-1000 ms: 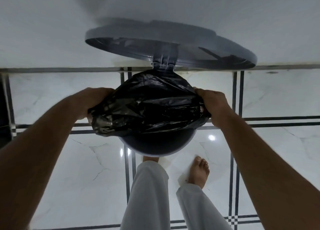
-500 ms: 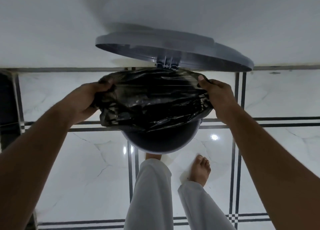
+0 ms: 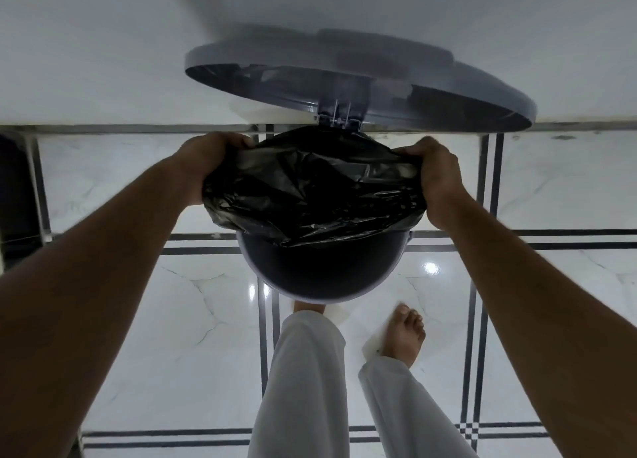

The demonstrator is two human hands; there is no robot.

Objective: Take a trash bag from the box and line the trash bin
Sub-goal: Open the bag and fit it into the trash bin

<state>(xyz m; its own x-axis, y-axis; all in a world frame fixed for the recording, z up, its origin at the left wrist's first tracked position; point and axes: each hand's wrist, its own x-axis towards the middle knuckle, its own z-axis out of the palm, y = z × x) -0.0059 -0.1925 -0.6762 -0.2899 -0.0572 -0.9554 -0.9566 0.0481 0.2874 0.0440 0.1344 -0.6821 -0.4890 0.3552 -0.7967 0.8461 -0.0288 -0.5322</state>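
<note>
I am gripping the black trash bag (image 3: 310, 188) with both hands, one at each side of its crumpled mouth. My left hand (image 3: 203, 163) is curling its fingers over the bag's left edge, and my right hand (image 3: 439, 178) is doing the same on the right edge — thumb and fingers closing round the plastic. Between my hands the bag is lying bunched over the far part of the trash bin (image 3: 320, 275), covering the rim there, while the near part of the rim (the part closest to my body) is showing bare below the plastic. The bin's inside is looking dark, and I cannot tell how far the bag is hanging down into it.

Just beyond my hands the grey lid (image 3: 362, 78) is standing open, hinged at the bin's far side and leaning toward the white wall (image 3: 103, 44). Below my hands, the bin is sitting on a glossy white marble floor (image 3: 155, 337) with dark inlaid lines. My left foot is tucking under the bin's near edge — only a sliver of it is showing — and my bare right foot (image 3: 403, 337) is resting on the floor under my right forearm, both legs in pale trousers (image 3: 303, 388).
</note>
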